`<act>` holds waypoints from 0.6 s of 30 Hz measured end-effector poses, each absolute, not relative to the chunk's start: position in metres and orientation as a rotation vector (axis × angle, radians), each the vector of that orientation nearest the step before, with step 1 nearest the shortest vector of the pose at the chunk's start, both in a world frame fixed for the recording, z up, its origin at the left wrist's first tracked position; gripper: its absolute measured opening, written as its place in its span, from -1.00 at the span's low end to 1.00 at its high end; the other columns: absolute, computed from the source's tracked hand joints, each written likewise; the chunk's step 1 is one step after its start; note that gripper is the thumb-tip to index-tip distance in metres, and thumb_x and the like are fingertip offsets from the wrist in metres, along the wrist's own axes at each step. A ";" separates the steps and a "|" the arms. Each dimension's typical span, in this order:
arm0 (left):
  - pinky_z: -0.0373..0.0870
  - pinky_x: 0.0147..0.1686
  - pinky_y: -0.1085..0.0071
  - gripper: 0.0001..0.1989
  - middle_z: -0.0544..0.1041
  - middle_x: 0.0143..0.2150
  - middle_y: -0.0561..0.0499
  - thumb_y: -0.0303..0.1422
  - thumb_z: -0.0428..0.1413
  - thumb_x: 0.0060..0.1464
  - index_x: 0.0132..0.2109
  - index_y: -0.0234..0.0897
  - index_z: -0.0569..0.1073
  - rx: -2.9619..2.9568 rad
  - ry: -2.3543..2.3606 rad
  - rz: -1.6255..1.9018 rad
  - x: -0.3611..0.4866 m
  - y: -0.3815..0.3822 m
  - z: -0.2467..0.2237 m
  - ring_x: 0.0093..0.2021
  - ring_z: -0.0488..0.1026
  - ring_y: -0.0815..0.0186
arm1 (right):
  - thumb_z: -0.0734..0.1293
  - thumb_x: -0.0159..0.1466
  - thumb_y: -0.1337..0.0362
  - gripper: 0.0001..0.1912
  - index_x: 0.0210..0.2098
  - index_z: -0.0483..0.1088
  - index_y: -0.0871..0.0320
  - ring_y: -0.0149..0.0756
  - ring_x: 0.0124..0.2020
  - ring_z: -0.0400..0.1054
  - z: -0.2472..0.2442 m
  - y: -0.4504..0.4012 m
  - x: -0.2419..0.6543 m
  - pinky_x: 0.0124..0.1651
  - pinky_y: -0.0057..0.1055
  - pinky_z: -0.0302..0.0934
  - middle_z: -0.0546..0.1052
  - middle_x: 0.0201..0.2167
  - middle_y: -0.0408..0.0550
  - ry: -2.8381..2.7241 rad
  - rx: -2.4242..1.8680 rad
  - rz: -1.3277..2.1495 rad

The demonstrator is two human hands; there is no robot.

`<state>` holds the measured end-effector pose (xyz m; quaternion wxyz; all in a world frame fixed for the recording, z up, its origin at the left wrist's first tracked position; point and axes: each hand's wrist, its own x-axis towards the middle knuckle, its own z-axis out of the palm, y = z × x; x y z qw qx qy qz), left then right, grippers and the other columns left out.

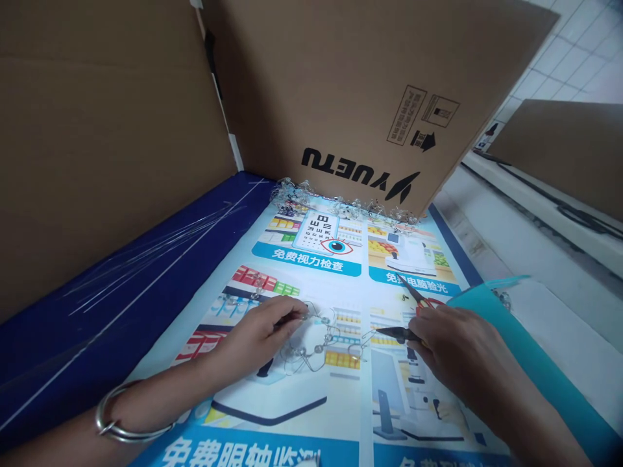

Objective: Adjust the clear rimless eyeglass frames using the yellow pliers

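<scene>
My left hand (275,321), with a silver bangle (136,405) on the wrist, pinches a tangle of thin wire loops with clear beads (316,347) above the printed sheet. My right hand (452,337) is closed around a dark narrow-tipped tool that looks like pliers (396,333). Its tip points left, at a bent wire loop (363,337) beside the tangle. Just beyond those knuckles shows a dark pointed blade with a red handle, scissors-like (413,292); whether it is held or lying there I cannot tell.
Behind stand large cardboard panels (311,91), with a heap of beaded wire pieces (350,209) along their foot. Thin straight wires (156,253) lie on the dark blue surface at left. A teal folded sheet (530,350) lies at right, with small wire pieces (503,298) by it.
</scene>
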<state>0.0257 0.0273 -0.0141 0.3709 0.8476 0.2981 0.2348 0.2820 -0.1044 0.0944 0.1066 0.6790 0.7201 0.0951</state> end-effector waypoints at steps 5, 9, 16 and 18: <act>0.34 -0.24 0.41 -0.83 0.45 -0.21 -0.01 -0.35 -0.07 0.15 -0.13 -0.22 0.36 2.178 0.772 0.587 0.026 0.027 -0.016 -0.22 0.39 0.28 | 0.30 0.10 0.38 -0.88 -0.56 0.36 0.14 -0.27 -0.44 0.31 0.096 -0.103 0.275 -0.42 -0.39 0.02 0.42 -0.54 -0.05 2.006 1.977 0.222; 0.32 -0.21 0.41 -0.83 0.44 -0.17 -0.01 -0.35 -0.06 0.16 -0.12 -0.19 0.36 2.192 0.781 0.568 0.025 0.028 -0.018 -0.17 0.37 0.28 | 0.25 0.18 0.38 -0.85 -0.50 0.39 0.18 -0.33 -0.40 0.32 0.098 -0.099 0.267 -0.40 -0.46 0.04 0.42 -0.52 -0.03 1.993 1.903 0.114; 0.29 -0.19 0.41 -0.83 0.43 -0.16 0.01 -0.34 -0.05 0.17 -0.11 -0.18 0.35 2.193 0.768 0.542 0.025 0.028 -0.018 -0.16 0.36 0.29 | 0.26 0.19 0.35 -0.87 -0.47 0.39 0.17 -0.31 -0.37 0.30 0.093 -0.101 0.270 -0.37 -0.43 0.02 0.41 -0.50 -0.04 1.992 1.912 0.117; 0.29 -0.18 0.41 -0.84 0.43 -0.16 0.01 -0.33 -0.05 0.17 -0.11 -0.18 0.35 2.191 0.764 0.543 0.025 0.028 -0.019 -0.16 0.36 0.29 | 0.27 0.18 0.36 -0.90 -0.46 0.39 0.15 -0.29 -0.34 0.29 0.090 -0.101 0.269 -0.34 -0.40 0.01 0.40 -0.48 -0.06 2.030 1.910 0.116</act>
